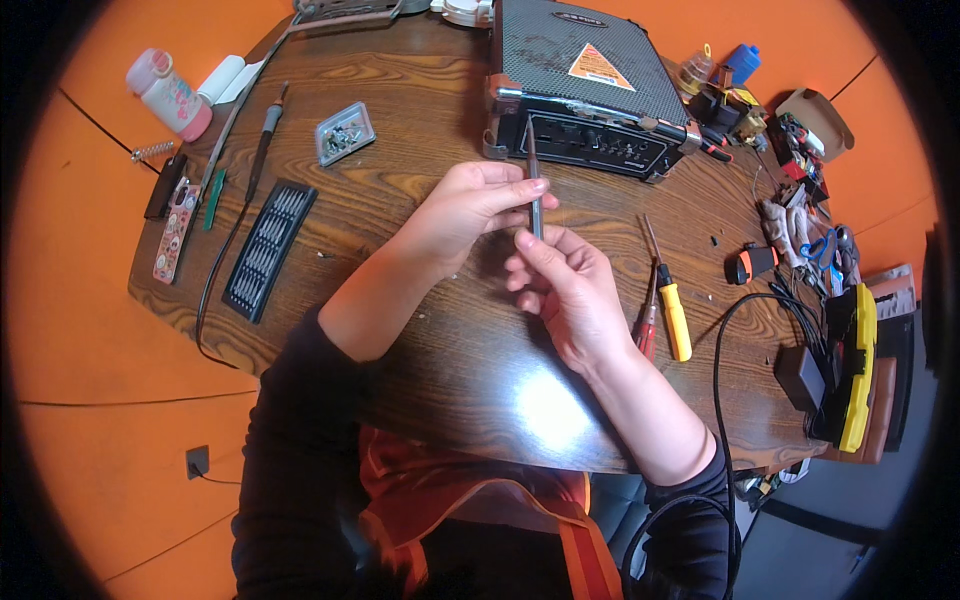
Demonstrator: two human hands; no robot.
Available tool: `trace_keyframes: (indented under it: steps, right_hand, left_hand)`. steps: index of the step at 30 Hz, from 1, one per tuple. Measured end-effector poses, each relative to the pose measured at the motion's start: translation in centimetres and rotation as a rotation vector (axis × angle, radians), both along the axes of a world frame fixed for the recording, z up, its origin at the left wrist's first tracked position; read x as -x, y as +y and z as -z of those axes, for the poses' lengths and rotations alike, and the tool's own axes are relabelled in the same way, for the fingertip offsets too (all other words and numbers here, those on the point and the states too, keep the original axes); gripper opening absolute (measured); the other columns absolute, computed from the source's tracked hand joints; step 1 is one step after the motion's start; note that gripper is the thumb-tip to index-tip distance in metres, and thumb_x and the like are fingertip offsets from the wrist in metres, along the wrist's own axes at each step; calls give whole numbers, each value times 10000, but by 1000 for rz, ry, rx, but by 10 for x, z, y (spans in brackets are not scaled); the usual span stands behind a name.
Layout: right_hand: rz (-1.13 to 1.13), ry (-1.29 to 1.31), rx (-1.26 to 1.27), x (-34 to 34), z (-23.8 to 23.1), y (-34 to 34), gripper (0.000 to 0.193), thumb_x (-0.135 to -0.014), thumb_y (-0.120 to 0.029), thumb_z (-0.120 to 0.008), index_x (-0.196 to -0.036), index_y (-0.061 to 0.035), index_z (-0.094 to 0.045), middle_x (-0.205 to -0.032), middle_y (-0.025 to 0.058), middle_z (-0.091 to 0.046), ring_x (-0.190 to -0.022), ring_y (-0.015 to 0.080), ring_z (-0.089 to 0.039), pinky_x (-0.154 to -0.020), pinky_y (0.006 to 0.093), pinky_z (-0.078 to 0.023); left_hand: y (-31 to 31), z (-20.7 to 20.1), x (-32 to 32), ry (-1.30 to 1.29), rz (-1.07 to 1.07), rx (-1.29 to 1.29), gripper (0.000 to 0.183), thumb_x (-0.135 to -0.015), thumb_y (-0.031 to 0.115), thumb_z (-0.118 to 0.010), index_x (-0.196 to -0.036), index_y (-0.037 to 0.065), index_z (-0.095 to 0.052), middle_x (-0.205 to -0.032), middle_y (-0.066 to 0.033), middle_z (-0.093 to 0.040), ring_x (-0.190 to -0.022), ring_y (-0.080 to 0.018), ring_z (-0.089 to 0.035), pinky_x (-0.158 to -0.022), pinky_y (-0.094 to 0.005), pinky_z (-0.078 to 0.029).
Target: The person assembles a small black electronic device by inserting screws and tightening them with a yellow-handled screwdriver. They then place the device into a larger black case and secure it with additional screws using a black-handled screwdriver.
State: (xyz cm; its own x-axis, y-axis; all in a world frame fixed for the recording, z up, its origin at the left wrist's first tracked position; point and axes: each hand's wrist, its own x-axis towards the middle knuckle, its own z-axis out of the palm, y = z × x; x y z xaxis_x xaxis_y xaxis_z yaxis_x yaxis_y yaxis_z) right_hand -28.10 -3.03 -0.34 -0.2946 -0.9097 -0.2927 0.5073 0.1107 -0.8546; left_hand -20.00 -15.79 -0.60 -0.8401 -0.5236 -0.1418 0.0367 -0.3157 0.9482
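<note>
A slim grey precision screwdriver (533,163) is held between my two hands over the middle of the table. Its thin tip points away from me, toward the front panel of a black speaker amplifier (590,92) with a mesh grille. My left hand (470,208) pinches the upper shaft between thumb and fingers. Lower down, my right hand (572,285) grips the handle end. To the left lies a black case of screwdriver bits (267,258). A small clear tray of screws (344,136) sits between the case and the amplifier.
Yellow (676,325) and red (648,335) screwdrivers lie right of my right hand. A soldering iron (270,122) and a pink-lidded bottle (172,98) are at left. Cables, a black-orange tool (752,263) and a yellow-edged case (857,370) crowd the right edge.
</note>
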Motion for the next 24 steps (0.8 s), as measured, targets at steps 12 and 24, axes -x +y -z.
trace_keyframes:
  steps: [12,24]
  right_hand:
    - [-19,43,-22,2,4,-2,245,-924,-191,-441,-1004,31,-507,-908,144,-625,-819,198,-636,-682,240,-530]
    - [-79,-342,179,5,6,-2,277,-937,-176,-399,-1084,49,-470,-945,190,-613,-823,197,-639,-639,234,-542]
  left_hand:
    - [-1,-3,-1,-29,95,185,295,-896,199,-483,-1047,-51,-524,-955,-149,-611,-734,-144,-601,-673,-240,-518]
    - [-3,1,-3,33,78,-35,244,-876,134,-512,-1040,-45,-533,-955,-147,-612,-815,-167,-606,-712,-249,-508]
